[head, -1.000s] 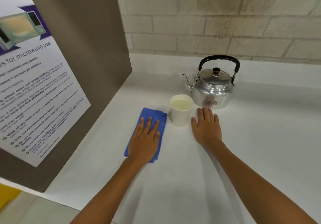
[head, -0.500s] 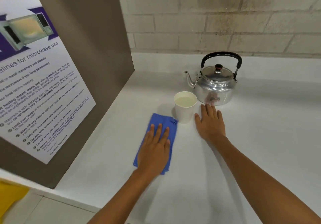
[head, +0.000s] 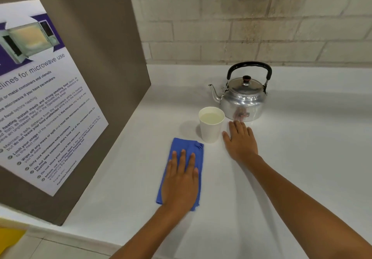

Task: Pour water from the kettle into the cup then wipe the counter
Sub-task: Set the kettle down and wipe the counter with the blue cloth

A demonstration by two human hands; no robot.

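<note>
I'm dragging the blue cloth (head: 181, 170) back toward me, left hand (head: 180, 184) spread flat on it. The cup (head: 211, 125) is filled, so wiping is underway; my right hand (head: 240, 141) is resting spread.

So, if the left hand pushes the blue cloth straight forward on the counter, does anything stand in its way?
Mostly no. The counter ahead of the blue cloth under the left hand is bare. Only the paper cup, full of water, stands close to the cloth's far right corner; the right hand lies flat beside it.

- A pale brick wall (head: 251, 23) stood behind the white counter (head: 302, 148).
- A brown panel (head: 96, 37) bearing a microwave poster (head: 40, 101) rose at the counter's left.
</note>
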